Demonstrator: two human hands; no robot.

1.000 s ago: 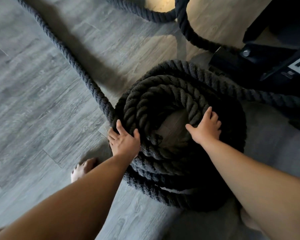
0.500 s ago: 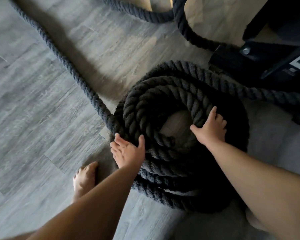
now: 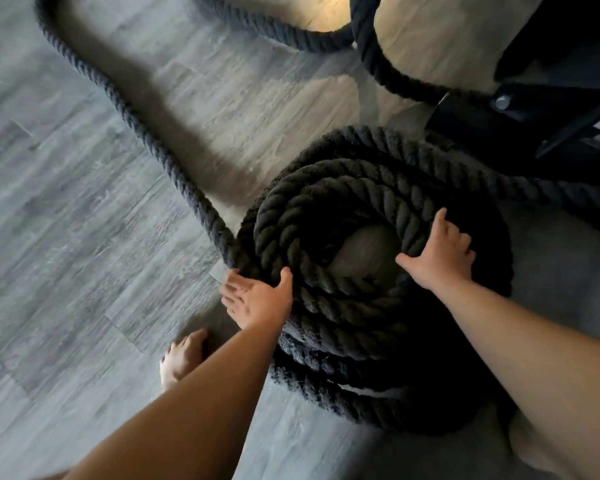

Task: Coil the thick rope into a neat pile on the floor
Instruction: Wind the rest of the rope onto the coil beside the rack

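Note:
The thick dark rope [image 3: 343, 188] lies in a stacked round coil on the grey plank floor, with a small gap of floor showing in its middle. My left hand [image 3: 257, 301] rests against the coil's left outer edge, fingers spread and thumb on the rope, close to where a loose strand [image 3: 146, 133] joins the coil. My right hand [image 3: 440, 254] lies over the top inner loop on the right, with the thumb reaching into the middle gap and the fingers over the rope.
The loose strand runs away to the upper left. More rope [image 3: 291, 32] curves along the top, and another length [image 3: 568, 192] leaves to the right. Black equipment [image 3: 534, 116] stands close behind the coil at upper right. My bare foot [image 3: 182, 358] is left of the coil.
My left hand has slid from the top of the coil down to its outer left edge. My right hand has stayed on the inner loop. The view has shifted slightly.

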